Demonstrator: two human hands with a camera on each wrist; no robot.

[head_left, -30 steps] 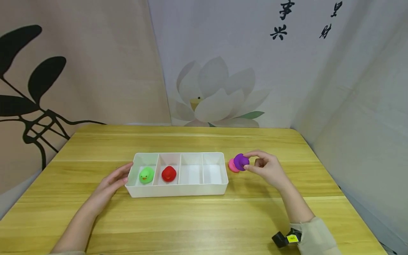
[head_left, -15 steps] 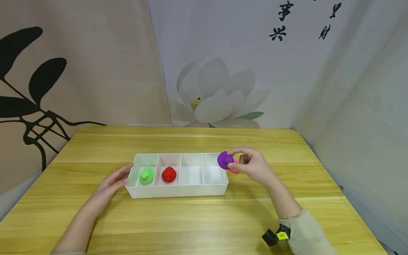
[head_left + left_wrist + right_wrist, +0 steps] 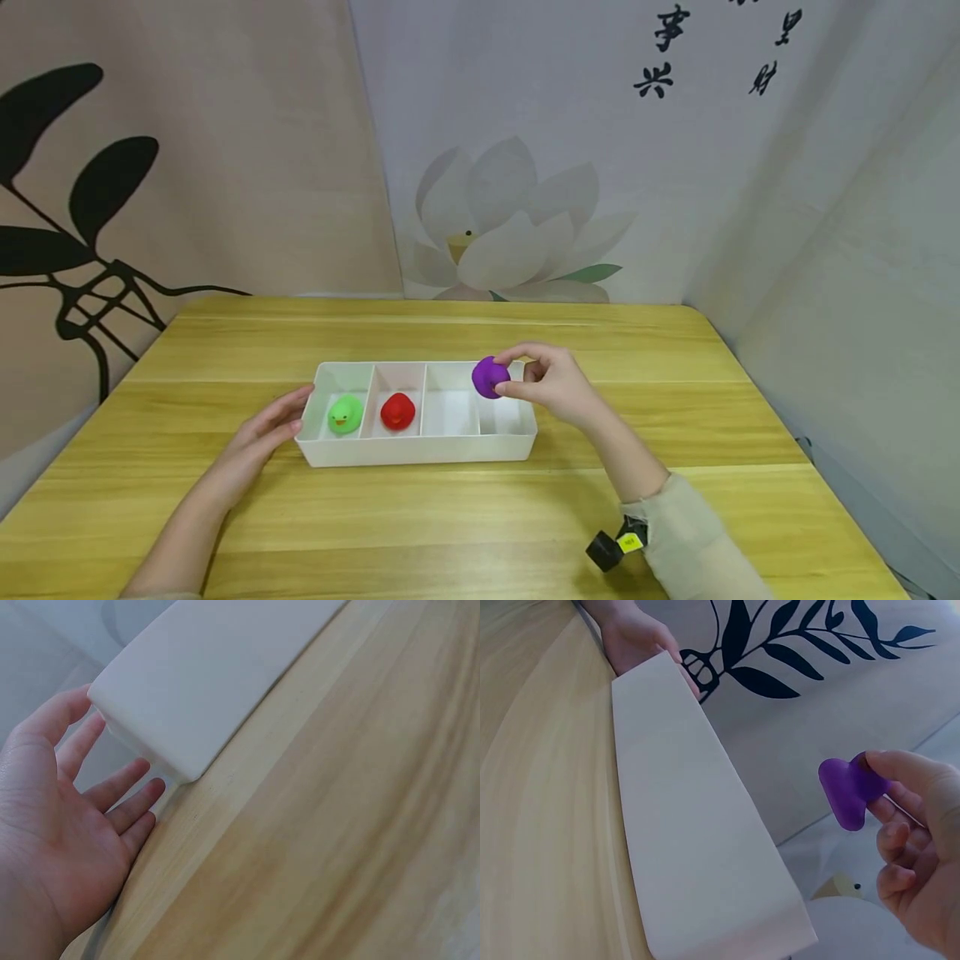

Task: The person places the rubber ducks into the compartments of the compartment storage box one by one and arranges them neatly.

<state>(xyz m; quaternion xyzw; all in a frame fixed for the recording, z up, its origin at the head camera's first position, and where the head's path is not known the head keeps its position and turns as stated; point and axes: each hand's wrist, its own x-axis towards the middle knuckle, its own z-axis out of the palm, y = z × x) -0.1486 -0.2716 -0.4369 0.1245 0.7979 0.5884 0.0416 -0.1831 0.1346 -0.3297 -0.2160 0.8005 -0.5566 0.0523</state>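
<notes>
Thumb and fingertips of my right hand [image 3: 553,387] pinch a purple rubber duck [image 3: 487,378], held in the air above the box. In the head view the duck overlaps the divider between the two right-hand compartments. The white four-compartment box [image 3: 416,452] stands on the table. A green rubber duck [image 3: 345,414] sits in its leftmost compartment, a red rubber duck [image 3: 397,412] in the one beside it. My left hand [image 3: 247,450] touches the box's left end with its fingers loosely spread, as the left wrist view shows [image 3: 71,825].
The wooden table [image 3: 375,533] has its far edge against a printed curtain [image 3: 517,225] with a lotus and plant pattern. A black wrist camera [image 3: 606,550] is strapped at my right sleeve [image 3: 690,533].
My right hand has carried the purple rubber duck leftward from beside the box to above its right half. The pink thing beside the box is now out of sight. The left hand stays put.
</notes>
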